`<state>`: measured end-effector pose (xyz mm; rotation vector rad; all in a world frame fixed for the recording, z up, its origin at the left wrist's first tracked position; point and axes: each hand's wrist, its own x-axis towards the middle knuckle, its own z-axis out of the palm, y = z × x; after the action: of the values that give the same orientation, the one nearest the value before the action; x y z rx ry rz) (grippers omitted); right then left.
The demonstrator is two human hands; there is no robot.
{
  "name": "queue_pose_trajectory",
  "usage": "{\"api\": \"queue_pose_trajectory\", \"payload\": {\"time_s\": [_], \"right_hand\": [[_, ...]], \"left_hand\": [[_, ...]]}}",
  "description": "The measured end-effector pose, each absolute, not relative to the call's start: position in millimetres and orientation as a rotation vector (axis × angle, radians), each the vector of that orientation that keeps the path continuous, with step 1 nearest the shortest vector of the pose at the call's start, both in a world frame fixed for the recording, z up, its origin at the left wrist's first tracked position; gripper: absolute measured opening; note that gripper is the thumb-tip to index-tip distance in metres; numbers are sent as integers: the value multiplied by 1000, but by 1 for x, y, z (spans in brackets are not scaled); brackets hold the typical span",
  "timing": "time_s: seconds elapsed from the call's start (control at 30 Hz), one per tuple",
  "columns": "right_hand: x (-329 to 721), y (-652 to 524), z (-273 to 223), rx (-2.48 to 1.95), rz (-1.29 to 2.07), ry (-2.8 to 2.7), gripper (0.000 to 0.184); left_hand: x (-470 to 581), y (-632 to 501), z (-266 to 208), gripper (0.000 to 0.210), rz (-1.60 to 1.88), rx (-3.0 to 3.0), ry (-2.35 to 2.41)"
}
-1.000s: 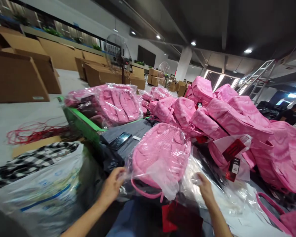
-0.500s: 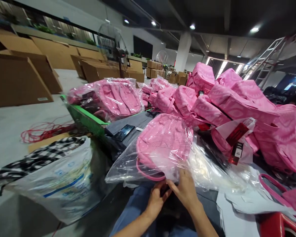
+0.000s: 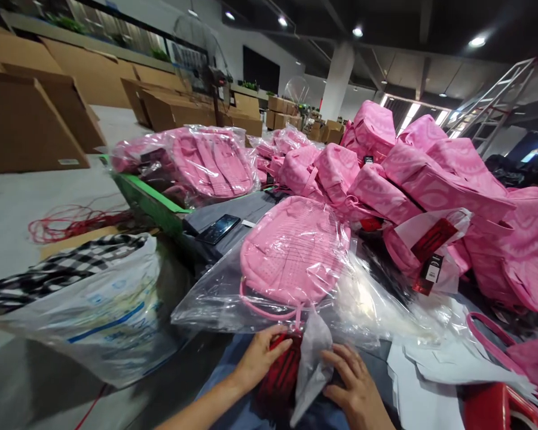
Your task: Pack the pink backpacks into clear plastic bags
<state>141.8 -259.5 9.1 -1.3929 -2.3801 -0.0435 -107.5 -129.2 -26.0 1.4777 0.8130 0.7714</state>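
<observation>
A pink backpack (image 3: 291,251) lies inside a clear plastic bag (image 3: 206,298) in front of me. A red and black hang tag (image 3: 280,367) hangs from its near end, toward my lap. My left hand (image 3: 260,355) pinches this tag near its top. Beside the tag is a sheet of white tissue paper (image 3: 314,352), standing loosely folded. My right hand (image 3: 352,379) is at the paper's right edge with its fingers apart, the fingertips close to it or touching it.
Pink backpacks (image 3: 448,173) are heaped at the right, and bagged ones (image 3: 210,161) lie at the left back. A phone (image 3: 219,229) rests on the grey cloth. White paper sheets (image 3: 425,382) and a red tape dispenser (image 3: 497,409) are at right. A white sack (image 3: 112,316) stands left.
My hands have moved apart at the bag's near edge. The red and black tag and the white tissue paper now show between them. The view has shifted slightly.
</observation>
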Motion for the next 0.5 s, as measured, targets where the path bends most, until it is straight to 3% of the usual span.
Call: {"api": "queue_pose_trajectory", "payload": {"time_s": [0.1,0.2,0.4,0.5], "right_hand": [[143,-278,4,-1387,-34,-2374,30],[125,-285,9,-1448,48,-1994,41],[53,-256,-18,-1679,31,-1523,43],[27,-255,-48,-1667,122,-1414,64]], "left_hand": [[-120,-124,-9,35,678,1672,875],[-124,-125,-1,36,606,1746,961],[-104,-149,-20,51,714,1315,795],[-95,-166,-22,58,724,1265,765]]}}
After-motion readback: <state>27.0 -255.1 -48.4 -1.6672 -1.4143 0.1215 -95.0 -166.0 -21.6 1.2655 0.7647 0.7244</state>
